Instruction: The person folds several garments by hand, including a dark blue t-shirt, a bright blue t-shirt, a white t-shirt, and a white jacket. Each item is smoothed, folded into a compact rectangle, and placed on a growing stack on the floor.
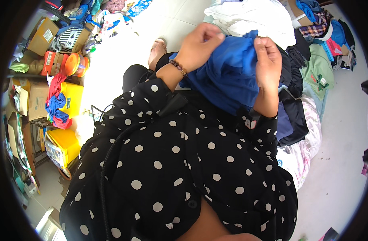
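A crumpled blue garment (229, 72) of thin cloth lies across my lap, with a gathered, bunched edge lifted towards the top. My right hand (267, 57) pinches that edge between thumb and fingers at the garment's right side. On the other side, my left hand (202, 40), wearing a bead bracelet, is bent over the garment's upper left part. Its fingers are blurred, and I cannot tell whether they grip the cloth. A white cloth (253, 15) lies just beyond both hands. Black clothing (295, 69) is heaped to the right of my right hand.
Folded dark clothes (292, 120) and a pale green garment (318, 67) lie on the right. More clothes (319, 27) are piled at the far right. At left stand cardboard boxes (36, 96), a yellow bin (72, 98) and an orange-lidded jar (73, 64).
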The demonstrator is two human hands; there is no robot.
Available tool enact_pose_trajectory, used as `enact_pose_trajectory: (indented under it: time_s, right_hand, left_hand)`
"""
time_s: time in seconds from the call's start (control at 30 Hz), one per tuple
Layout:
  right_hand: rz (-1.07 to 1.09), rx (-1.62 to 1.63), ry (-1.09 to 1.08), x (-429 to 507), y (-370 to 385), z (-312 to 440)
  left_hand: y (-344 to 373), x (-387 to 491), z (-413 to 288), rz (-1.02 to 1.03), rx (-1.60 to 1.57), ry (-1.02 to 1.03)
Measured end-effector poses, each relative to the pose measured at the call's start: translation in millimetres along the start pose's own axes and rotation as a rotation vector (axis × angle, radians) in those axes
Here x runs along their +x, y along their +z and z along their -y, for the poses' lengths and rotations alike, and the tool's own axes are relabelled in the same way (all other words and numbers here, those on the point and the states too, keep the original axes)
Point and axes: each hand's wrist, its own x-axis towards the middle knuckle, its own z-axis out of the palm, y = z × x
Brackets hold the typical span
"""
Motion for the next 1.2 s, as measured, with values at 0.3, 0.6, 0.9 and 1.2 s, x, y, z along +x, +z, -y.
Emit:
enact_pose_trajectory:
  time_s: [0.3, 0.6, 0.9, 1.2]
  right_hand:
    - [-0.002, -0.187, -0.048, -6.4, 4.5, 10.7]
    - [0.263, -0.572, 0.327, -20.3, -0.1, -21.0]
    - [0.446, -0.238, 0.746, -18.4, 8.5, -15.8]
    - [-0.09, 0.667, 0.383, -7.7, -17.4, -25.6]
  left_hand:
    - [-10.5, -10.2, -29.8, 0.163, -0.772, -0.28]
    - [-21.0, -8.5, -19.5, 0.21, -1.019, -0.249]
    - [-18.4, -9.0, -16.8, 0.117, -0.787, -0.014]
    - [-39.2, -5.4, -4.3, 0.063, -0.496, -0.232]
